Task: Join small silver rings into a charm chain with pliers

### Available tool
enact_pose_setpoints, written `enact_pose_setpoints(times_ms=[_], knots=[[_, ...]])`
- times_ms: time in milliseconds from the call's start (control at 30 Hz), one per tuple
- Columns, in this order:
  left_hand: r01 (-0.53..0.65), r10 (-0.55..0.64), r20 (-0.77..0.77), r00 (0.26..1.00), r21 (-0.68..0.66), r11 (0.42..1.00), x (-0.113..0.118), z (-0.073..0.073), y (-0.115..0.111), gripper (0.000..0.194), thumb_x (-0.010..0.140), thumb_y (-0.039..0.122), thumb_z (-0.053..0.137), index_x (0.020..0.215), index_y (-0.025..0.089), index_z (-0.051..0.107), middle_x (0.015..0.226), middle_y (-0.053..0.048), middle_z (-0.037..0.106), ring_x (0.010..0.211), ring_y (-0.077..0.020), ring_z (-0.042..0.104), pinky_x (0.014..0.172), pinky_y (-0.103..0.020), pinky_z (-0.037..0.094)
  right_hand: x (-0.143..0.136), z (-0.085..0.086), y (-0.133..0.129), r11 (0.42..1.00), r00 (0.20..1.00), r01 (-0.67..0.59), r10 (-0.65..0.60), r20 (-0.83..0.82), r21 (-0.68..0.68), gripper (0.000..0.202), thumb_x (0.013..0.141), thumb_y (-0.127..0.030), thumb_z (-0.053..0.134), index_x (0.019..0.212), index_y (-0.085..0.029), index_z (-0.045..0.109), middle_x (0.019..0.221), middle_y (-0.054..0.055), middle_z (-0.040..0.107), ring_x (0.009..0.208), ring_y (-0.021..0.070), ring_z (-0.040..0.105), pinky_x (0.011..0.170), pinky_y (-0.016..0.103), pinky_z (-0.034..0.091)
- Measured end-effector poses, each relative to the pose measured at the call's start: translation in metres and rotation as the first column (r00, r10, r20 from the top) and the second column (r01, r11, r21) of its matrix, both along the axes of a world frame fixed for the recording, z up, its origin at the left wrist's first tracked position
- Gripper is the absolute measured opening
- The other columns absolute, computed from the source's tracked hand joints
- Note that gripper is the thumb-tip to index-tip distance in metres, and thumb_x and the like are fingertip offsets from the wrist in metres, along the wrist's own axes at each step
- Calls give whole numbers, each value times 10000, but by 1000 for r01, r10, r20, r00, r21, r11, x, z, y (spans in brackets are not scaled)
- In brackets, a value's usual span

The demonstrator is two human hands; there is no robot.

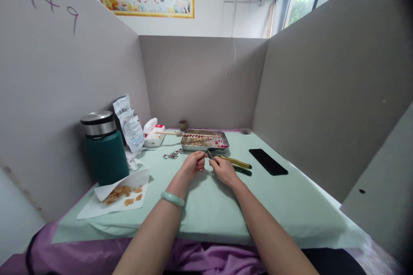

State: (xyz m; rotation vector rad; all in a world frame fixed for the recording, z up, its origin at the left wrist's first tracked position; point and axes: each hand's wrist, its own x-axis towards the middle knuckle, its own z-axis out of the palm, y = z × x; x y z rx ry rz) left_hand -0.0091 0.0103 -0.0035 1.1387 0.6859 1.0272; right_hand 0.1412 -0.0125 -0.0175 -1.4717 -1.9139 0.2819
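Note:
My left hand [193, 163], with a pale green bangle [172, 198] on the wrist, is closed in a pinch in front of the tray. What it pinches is too small to make out. Close beside it, my right hand [223, 170] is wrapped round pliers [210, 154], whose dark jaws point at the left fingertips. Just beyond the right hand lie a yellow handle [238, 162] and a dark green handle [242, 170] of hand tools. A metal tray [184, 148] behind the hands holds small gold-coloured pieces and red beads, with a beaded stick [206, 135] across it.
A beaded chain [173, 154] lies left of the tray. Further left stand a green flask [105, 150], a foil pouch [129, 122] and a tissue pack [155, 136]. Snack pieces [121, 193] lie on paper. A black phone-like slab [268, 162] is at right. Grey partitions [203, 81] enclose the table.

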Motion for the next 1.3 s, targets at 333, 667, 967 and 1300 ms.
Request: enact_pose_setpoints(times_ms=[333,667,967,1300], knots=[[154,-139,168,976,-78,985,-5,-6,7,176,808,321,535,787,147,519,400,111,204,340,-42,123,360,-182,162,0,-5,3,996,998,-44,48,-43,75,305,869,-361,394,648,-183,506,595,-9,537,585,113,472,545,220,240],[187,-150,195,969,-190,964,-7,-5,8,177,850,292,496,769,135,503,397,113,196,340,-34,98,353,-172,135,-1,-3,-1,993,999,-18,11,53,119,280,874,-333,400,672,-185,524,611,-3,546,572,109,438,537,234,207],[240,-205,187,961,-190,952,-8,-4,9,215,844,333,509,788,125,517,432,109,189,351,-32,119,354,-166,147,-1,-4,0,996,999,-2,-1,37,84,294,867,-342,399,664,-183,542,595,-1,547,553,109,436,530,238,206],[82,-82,-60,995,-4,997,-2,-4,4,212,821,357,490,720,174,459,429,115,186,355,-43,112,376,-189,132,2,2,1,984,979,-148,133,-154,-96,293,809,-308,407,645,-161,600,595,-1,569,577,114,476,550,223,270]])
